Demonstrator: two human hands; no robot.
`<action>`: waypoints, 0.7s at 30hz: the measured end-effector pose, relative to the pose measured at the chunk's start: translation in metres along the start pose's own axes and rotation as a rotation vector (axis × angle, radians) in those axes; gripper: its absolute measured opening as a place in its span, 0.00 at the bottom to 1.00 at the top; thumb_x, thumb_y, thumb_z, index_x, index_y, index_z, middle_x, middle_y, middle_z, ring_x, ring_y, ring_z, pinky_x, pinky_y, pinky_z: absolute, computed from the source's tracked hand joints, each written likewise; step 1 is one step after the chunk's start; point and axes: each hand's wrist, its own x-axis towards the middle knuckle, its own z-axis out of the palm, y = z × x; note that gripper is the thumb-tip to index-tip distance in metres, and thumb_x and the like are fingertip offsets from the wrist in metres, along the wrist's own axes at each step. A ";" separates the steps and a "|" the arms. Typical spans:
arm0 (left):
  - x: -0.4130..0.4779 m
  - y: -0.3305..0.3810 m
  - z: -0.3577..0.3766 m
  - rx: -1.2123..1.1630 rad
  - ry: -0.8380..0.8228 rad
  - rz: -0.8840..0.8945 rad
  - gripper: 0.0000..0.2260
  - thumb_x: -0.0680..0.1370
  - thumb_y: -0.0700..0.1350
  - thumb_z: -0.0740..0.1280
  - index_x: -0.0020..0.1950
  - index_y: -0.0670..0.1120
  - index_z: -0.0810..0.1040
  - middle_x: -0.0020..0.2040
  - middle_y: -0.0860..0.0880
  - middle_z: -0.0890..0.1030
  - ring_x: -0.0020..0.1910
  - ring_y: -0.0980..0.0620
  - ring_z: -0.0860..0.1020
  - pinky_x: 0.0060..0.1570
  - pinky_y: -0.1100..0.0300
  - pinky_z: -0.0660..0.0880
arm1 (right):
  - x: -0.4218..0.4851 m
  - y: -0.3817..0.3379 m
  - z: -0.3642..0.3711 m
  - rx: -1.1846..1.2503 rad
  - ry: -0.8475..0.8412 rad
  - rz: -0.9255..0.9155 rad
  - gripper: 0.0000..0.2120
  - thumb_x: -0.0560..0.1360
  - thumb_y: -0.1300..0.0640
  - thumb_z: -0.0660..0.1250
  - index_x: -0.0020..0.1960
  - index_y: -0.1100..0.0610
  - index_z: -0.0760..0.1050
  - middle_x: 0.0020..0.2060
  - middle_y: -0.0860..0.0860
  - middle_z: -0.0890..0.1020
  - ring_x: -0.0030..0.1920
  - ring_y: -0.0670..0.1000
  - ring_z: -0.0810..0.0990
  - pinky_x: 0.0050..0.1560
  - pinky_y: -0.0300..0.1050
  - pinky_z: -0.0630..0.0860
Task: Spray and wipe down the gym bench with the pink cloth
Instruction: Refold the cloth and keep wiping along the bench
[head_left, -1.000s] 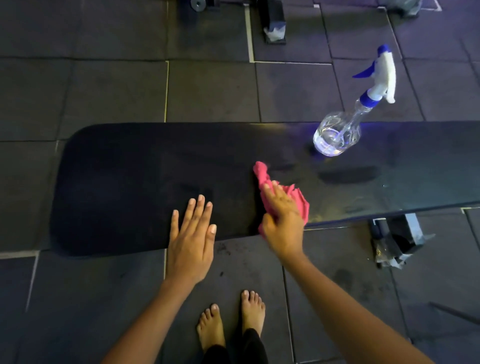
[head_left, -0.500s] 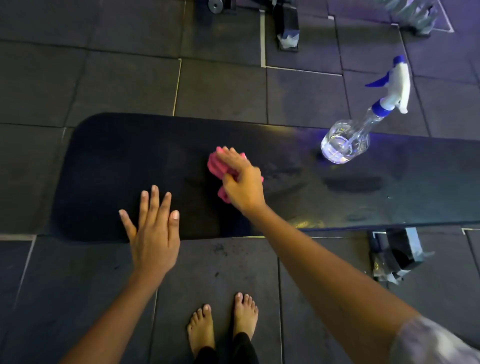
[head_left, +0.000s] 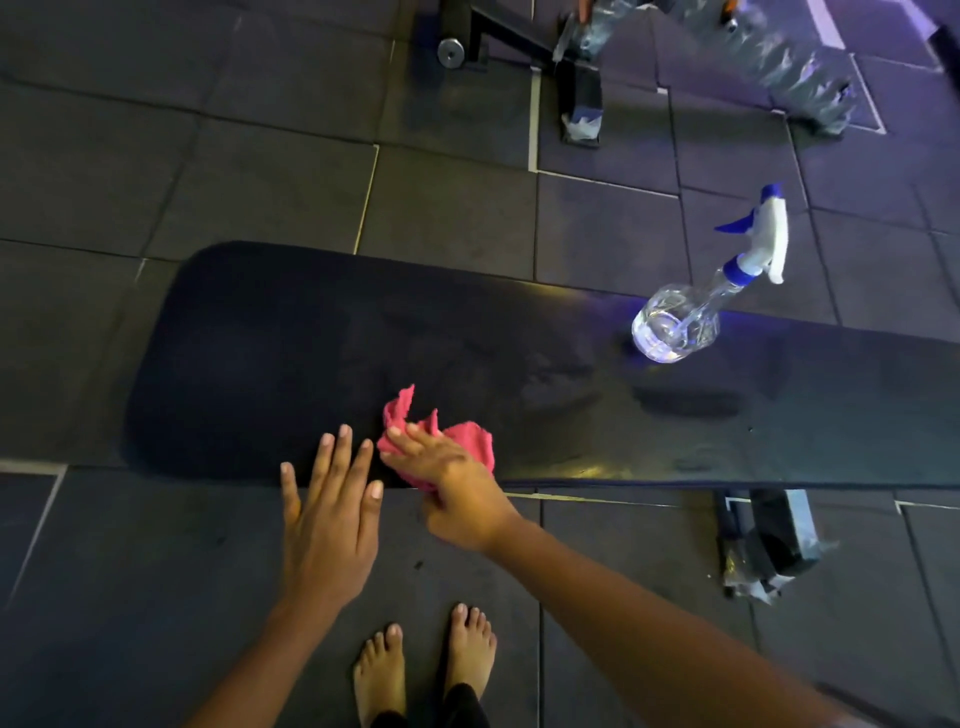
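Underfoot lies a floor (head_left: 208, 182) of large dark rubber tiles with pale seams, washed in purple light toward the upper right. Across it runs the long black padded bench (head_left: 260, 364), its left end rounded and its right end passing out of view. The left part of the padding looks matt; the right part shines, with smeared streaks and small yellow and violet reflections.

The pink cloth (head_left: 467, 441) sits bunched on the bench close to its near edge, about midway along the visible length. The right hand (head_left: 452, 483) grips it, fingers laid over the top and a fold showing beneath the palm. Just beside it, the left hand (head_left: 327, 525) is flat with fingers straight and spread, holding nothing, its fingertips over the bench's near edge and its palm over the floor; whether it presses on the padding is unclear.

Well to the right, near the far edge, a clear spray bottle (head_left: 691, 317) stands on the bench, with liquid in its base and a white head with blue trigger.

Below the near edge at right shows a support foot (head_left: 769, 540) with crumpled wrap. Bare feet (head_left: 379, 670) stand on the tiles, and a black equipment frame (head_left: 576, 88) stands at the top.
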 end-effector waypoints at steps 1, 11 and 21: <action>-0.003 0.001 -0.001 -0.003 -0.006 0.009 0.28 0.81 0.56 0.43 0.73 0.45 0.66 0.77 0.48 0.60 0.77 0.50 0.54 0.74 0.40 0.47 | -0.007 0.000 0.001 0.025 0.018 0.007 0.32 0.65 0.74 0.65 0.69 0.61 0.73 0.73 0.58 0.68 0.75 0.50 0.59 0.76 0.41 0.50; -0.004 0.012 -0.009 0.001 -0.065 0.138 0.24 0.82 0.55 0.45 0.74 0.47 0.65 0.76 0.51 0.61 0.77 0.52 0.54 0.75 0.46 0.41 | -0.032 0.023 -0.054 0.176 0.620 0.394 0.35 0.63 0.75 0.58 0.67 0.57 0.76 0.69 0.50 0.73 0.73 0.45 0.66 0.76 0.50 0.58; -0.010 0.030 0.010 -0.029 -0.142 0.089 0.28 0.80 0.56 0.41 0.77 0.46 0.58 0.78 0.50 0.52 0.77 0.51 0.47 0.75 0.45 0.45 | -0.057 0.029 -0.032 0.017 0.405 0.452 0.37 0.62 0.71 0.63 0.71 0.57 0.71 0.74 0.52 0.67 0.76 0.48 0.59 0.75 0.33 0.46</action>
